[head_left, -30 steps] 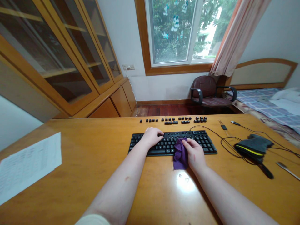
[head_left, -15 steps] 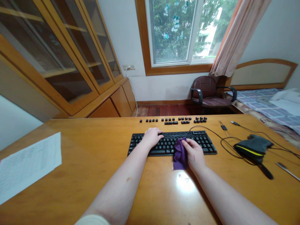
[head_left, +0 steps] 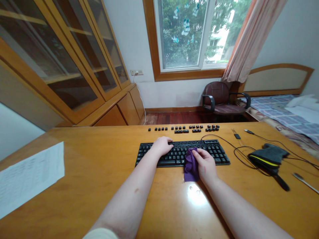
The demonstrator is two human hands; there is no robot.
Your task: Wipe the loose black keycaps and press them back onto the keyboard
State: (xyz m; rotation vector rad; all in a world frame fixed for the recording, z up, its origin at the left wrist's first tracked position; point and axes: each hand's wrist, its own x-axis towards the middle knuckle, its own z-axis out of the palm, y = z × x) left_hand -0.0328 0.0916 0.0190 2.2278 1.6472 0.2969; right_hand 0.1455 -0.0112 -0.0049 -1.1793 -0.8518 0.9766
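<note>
A black keyboard lies on the wooden desk in front of me. My left hand rests palm-down on its left-middle keys, fingers loosely curled over the top rows. My right hand is closed on a purple cloth, pressing it against the keyboard's front edge near the middle. Loose black keycaps lie in a row on the desk behind the keyboard.
A white paper sheet lies at the desk's left edge. A dark pouch with a yellow stripe, black cables and a thin metal tool lie at the right. Beyond the desk stand a chair, cabinets and a bed.
My right hand with the purple cloth has shifted very slightly along the keyboard's front; the left hand stays where it was. The view has tilted a little.
</note>
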